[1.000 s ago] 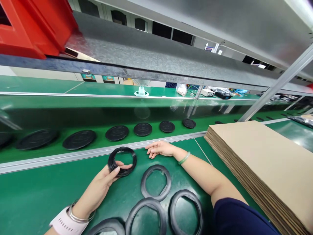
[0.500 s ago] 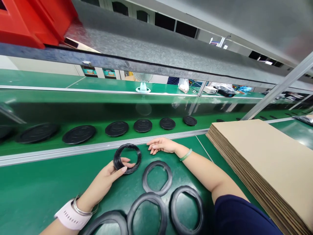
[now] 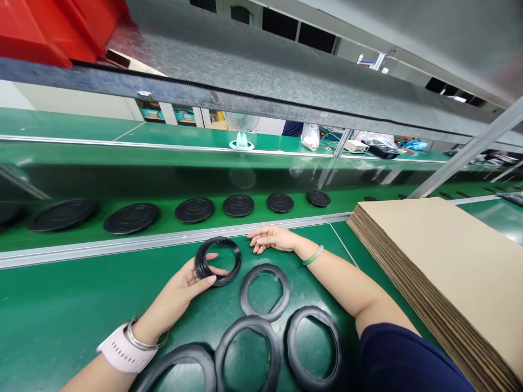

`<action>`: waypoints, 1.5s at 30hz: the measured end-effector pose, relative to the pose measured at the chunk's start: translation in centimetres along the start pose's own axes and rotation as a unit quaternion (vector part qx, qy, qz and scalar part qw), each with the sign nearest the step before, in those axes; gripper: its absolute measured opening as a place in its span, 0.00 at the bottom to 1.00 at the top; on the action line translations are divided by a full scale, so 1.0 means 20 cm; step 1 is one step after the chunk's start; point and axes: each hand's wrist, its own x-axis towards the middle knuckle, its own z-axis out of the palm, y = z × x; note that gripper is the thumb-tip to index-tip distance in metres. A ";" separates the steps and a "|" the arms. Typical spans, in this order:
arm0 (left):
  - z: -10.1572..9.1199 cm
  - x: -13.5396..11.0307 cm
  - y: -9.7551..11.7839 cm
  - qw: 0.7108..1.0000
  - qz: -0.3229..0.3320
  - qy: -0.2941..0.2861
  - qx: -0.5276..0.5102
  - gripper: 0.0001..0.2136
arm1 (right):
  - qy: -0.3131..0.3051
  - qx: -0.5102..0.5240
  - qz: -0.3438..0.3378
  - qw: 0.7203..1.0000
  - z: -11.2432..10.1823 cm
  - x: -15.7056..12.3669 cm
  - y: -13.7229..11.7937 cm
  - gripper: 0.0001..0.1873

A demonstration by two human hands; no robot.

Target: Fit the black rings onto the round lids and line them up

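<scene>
My left hand (image 3: pixel 183 286) grips a black rubber ring (image 3: pixel 218 261) by its near edge, thumb inside the hole, holding it tilted just above the green table (image 3: pixel 61 310). My right hand (image 3: pixel 272 238) lies flat on the table just right of that ring, fingers stretched out and holding nothing. Several more black rings lie flat in front of me: one (image 3: pixel 265 292) beside the held ring, and others (image 3: pixel 248 351) (image 3: pixel 312 347) nearer my body.
A green conveyor belt (image 3: pixel 163 222) beyond a metal rail carries a row of black round discs (image 3: pixel 131 218). A thick stack of flat cardboard sheets (image 3: pixel 441 261) lies to the right. A low grey metal shelf hangs overhead with a red bin (image 3: pixel 49 27) on it.
My left hand has carried the ring a little to the right, closer to my right hand. The right hand stays resting where it was.
</scene>
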 end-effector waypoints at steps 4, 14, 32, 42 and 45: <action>0.01 0.01 -0.02 1.000 0.011 0.000 -0.023 0.24 | 0.001 -0.004 -0.003 1.000 0.00 0.00 0.00 0.30; 0.01 -0.02 0.05 0.997 0.039 -0.060 0.009 0.15 | 0.012 -0.018 -0.005 1.000 0.02 -0.02 0.00 0.25; 0.06 -0.01 -0.02 0.997 0.064 -0.028 -0.025 0.11 | 0.022 -0.038 0.007 0.999 0.00 -0.04 0.00 0.23; 0.08 -0.02 -0.02 0.995 0.093 -0.042 -0.009 0.15 | 0.088 -0.125 0.048 0.987 0.03 -0.09 -0.02 0.27; 0.05 -0.01 -0.05 0.991 0.113 -0.072 0.019 0.19 | 0.108 -0.176 0.063 0.976 -0.05 -0.07 0.04 0.28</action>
